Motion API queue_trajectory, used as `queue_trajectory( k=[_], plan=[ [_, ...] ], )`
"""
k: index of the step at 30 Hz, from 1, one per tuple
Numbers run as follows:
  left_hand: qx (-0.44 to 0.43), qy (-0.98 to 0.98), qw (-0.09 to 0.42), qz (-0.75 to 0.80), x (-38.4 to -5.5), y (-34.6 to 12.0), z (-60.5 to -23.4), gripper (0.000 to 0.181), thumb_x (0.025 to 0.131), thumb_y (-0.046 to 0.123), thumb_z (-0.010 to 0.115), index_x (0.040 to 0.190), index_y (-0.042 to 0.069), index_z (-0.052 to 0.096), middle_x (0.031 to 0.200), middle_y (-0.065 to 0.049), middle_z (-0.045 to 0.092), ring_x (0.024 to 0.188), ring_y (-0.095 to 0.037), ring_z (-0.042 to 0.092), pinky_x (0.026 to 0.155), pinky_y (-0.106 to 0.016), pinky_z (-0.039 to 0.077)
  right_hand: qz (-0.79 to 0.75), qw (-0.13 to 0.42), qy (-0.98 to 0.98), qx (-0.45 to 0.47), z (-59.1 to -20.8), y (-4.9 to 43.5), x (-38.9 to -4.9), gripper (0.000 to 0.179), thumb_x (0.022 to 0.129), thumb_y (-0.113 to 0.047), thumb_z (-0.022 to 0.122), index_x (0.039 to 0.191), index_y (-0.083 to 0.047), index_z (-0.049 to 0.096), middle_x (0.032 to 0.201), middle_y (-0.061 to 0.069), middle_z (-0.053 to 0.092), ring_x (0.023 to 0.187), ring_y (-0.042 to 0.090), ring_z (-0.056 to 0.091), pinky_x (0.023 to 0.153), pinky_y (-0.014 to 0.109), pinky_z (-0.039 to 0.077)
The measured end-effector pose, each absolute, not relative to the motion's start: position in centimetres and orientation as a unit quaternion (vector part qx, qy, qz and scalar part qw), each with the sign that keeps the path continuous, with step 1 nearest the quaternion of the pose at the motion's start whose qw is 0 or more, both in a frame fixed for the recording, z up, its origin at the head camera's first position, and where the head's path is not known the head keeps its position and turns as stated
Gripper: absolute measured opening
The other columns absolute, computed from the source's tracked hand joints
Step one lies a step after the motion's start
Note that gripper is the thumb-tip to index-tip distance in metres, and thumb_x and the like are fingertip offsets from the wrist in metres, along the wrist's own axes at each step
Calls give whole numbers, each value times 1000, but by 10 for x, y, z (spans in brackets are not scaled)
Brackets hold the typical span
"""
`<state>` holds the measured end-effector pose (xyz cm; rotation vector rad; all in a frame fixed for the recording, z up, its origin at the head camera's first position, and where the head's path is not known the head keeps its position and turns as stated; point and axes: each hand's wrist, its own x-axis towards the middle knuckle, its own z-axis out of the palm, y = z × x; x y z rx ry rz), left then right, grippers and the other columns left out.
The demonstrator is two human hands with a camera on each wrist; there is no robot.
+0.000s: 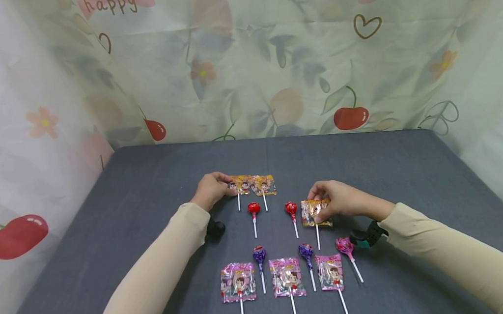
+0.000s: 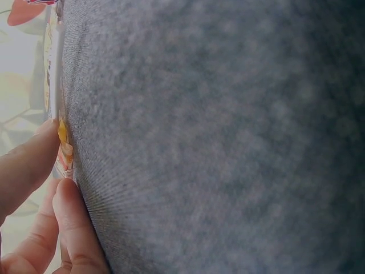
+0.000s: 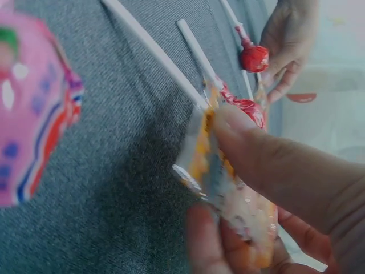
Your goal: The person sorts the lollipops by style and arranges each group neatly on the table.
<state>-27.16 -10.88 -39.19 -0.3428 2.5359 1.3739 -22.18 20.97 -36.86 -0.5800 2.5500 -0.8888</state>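
Observation:
My left hand (image 1: 212, 190) pinches the left edge of an orange flat-wrapped lollipop (image 1: 241, 185) at the back of the table. In the left wrist view its thumb (image 2: 34, 160) and fingers meet at the wrapper's edge. A second orange-wrapped lollipop (image 1: 264, 185) lies against it on the right. My right hand (image 1: 342, 200) holds another orange-wrapped lollipop (image 1: 315, 206) between thumb and fingers, its white stick pointing toward me. Just left of that hand lies a red ball lollipop (image 1: 291, 208); another red lollipop (image 1: 253, 208) lies farther left.
Nearer me, purple ball lollipops (image 1: 259, 254) (image 1: 305, 251) and a pink ball lollipop (image 1: 344, 245) lie among pink flat-wrapped lollipops (image 1: 238, 282) (image 1: 287, 277) (image 1: 330, 272). Everything rests on a dark grey cloth-covered table (image 1: 147, 185). A patterned curtain (image 1: 262, 67) stands behind.

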Motion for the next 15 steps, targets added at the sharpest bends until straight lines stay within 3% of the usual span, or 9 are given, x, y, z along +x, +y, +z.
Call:
queue_trajectory(
  k=[5,15],
  plan=[
    [-115,867,120,470,-272,-110,-392,38,77,7,81,111,8,65,100,-10,61,84,-20,51,71,-30,41,-323,162,914,-184,-367,211,-220,40,75,-19,84,107,-6,63,102,9,59,89,22,52,72,32,44],
    [-115,867,119,470,-272,-110,-393,38,77,7,81,111,7,65,97,-9,62,82,-20,52,70,-30,41,-369,157,905,-145,-366,216,-220,36,84,-20,77,114,-6,62,118,18,60,91,24,59,72,32,49]
  ],
)
